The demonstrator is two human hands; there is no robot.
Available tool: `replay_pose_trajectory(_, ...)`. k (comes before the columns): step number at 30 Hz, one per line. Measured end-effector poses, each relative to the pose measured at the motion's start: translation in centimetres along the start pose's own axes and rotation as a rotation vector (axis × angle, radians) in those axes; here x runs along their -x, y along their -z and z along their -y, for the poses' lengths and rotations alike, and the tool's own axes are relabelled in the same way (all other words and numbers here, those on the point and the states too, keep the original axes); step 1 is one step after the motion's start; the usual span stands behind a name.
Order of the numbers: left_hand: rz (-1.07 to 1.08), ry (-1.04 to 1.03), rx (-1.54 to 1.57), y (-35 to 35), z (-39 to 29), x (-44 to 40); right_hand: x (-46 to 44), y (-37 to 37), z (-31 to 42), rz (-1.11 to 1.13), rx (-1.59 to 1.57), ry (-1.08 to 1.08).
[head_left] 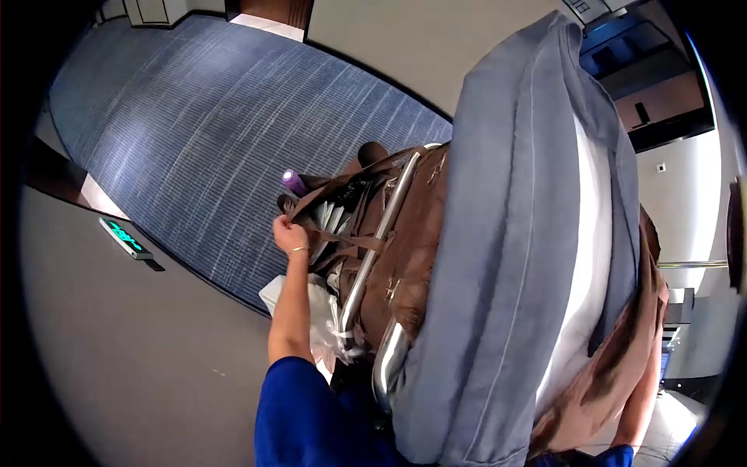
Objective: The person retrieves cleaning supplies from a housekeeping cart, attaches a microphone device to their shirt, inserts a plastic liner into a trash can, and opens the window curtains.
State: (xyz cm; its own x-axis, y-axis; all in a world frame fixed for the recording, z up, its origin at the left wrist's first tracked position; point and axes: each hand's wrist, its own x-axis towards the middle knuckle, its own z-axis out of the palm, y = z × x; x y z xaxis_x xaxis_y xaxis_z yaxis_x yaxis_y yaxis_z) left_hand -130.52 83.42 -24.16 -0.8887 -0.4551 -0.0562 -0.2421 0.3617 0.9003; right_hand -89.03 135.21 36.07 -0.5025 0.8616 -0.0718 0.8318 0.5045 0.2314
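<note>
My left hand [290, 235] pinches the upper edge of a brown fabric cart bag [364, 243], holding its side outward. Inside the opening are white papers or packets [331, 218] and dark items I cannot make out. A metal rail [381, 233] runs along the bag. Beside my left forearm hangs a translucent plastic bag [319, 319]. Large grey fabric [498, 257] covers much of the cart, with white cloth [580, 257] along its fold. At the far right my right forearm shows beside brown cloth [599, 381]; my right hand is hidden.
A purple-topped bottle [293, 182] stands past the bag's edge. Blue striped carpet [210, 132] stretches along the corridor. Beige walls [148, 335] flank it, one with a lit green sign [124, 237]. Dark shelving [646, 70] is at the upper right.
</note>
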Motion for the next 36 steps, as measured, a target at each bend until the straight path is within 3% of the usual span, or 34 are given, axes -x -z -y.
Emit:
replay_pose_trajectory(2, -0.029, 0.106, -0.02, 1.2, 0.6, -1.7, 0.7, 1.7, 0.1, -0.087, -0.01, 0.01)
replay_pose_trajectory(4, 0.021, 0.139, -0.058, 2.4, 1.2, -3.3, 2.0, 4.2, 1.2, -0.397, -0.134, 0.161)
replay_pose_trajectory(6, 0.17, 0.052, -0.034, 2.2, 4.5, -4.9, 7.9, 7.9, 12.4, -0.577, -0.289, 0.296)
replay_pose_trajectory(8, 0.382, 0.02, -0.003, -0.4, 10.1, -6.7, 14.5, 10.8, 22.6, -0.609, -0.17, 0.484)
replay_pose_trajectory(9, 0.483, -0.003, -0.072, 0.1, 8.7, -6.3, 17.4, 11.5, 27.5, -0.638, 0.056, 0.558)
replay_pose_trajectory(11, 0.575, -0.052, -0.086, -1.3, 8.4, -5.1, 19.9, 10.6, 36.5, -0.537, 0.038, 1.023)
replay_pose_trajectory(13, 0.704, -0.107, -0.185, -1.7, 6.6, -3.9, 20.5, 8.4, 43.8, -0.269, -0.059, 1.446)
replay_pose_trajectory(14, 0.767, -0.149, -0.253, -1.1, 4.3, -3.3, 20.3, 6.7, 45.3, -0.142, -0.07, 1.532)
replay_pose_trajectory(15, 0.792, -0.174, -0.36, -3.0, 6.4, -2.8, 20.2, 5.0, 46.8, -0.002, -0.081, 1.607)
replay_pose_trajectory(16, 0.817, -0.155, -0.359, -1.8, 3.9, -1.9, 19.9, 1.8, 46.8, 0.091, -0.164, 1.574)
replay_pose_trajectory(18, 0.839, -0.182, -0.286, -2.8, 6.1, -1.6, 18.6, -0.1, 47.4, 0.02, -0.477, 1.502)
replay_pose_trajectory(22, 0.943, -0.216, -0.359, -4.5, 9.5, -2.9, 17.3, -0.3, 48.1, 0.044, -0.44, 1.489)
replay_pose_trajectory(23, 1.106, -0.355, -0.344, -6.8, 13.0, -4.1, 17.1, -0.5, 48.2, 0.028, -0.451, 1.477)
replay_pose_trajectory(24, 1.101, -0.341, -0.598, -5.7, 9.5, -4.3, 16.9, -0.7, 48.2, 0.012, -0.462, 1.465)
replay_pose_trajectory(26, 1.122, -0.599, -0.616, -5.8, 8.6, -4.7, 16.7, -1.4, 48.1, -0.035, -0.52, 1.445)
replay_pose_trajectory(28, 1.245, -0.683, -0.575, -7.4, 10.5, -5.8, 16.6, -1.9, 47.9, -0.084, -0.564, 1.427)
replay_pose_trajectory(30, 1.303, -0.845, -0.936, -9.2, 15.8, -6.9, 16.5, -2.3, 47.9, -0.12, -0.601, 1.428)
replay_pose_trajectory(31, 1.435, -0.607, -1.092, -7.4, 13.9, -6.9, 16.5, -2.6, 47.9, -0.14, -0.618, 1.43)
replay_pose_trajectory(32, 1.348, -0.392, -1.122, -5.0, 11.4, -6.5, 16.4, -2.9, 47.9, -0.16, -0.635, 1.432)
replay_pose_trajectory(34, 1.349, -0.405, -1.197, -3.7, 11.9, -6.9, 16.1, -2.6, 48.2, -0.155, -0.636, 1.429)
replay_pose_trajectory(35, 1.381, -0.216, -1.193, -3.3, 12.0, -7.2, 15.9, -2.4, 48.3, -0.132, -0.631, 1.44)
replay_pose_trajectory(36, 1.369, -0.178, -1.187, -3.3, 12.1, -7.6, 15.6, -2.0, 48.3, -0.097, -0.621, 1.456)
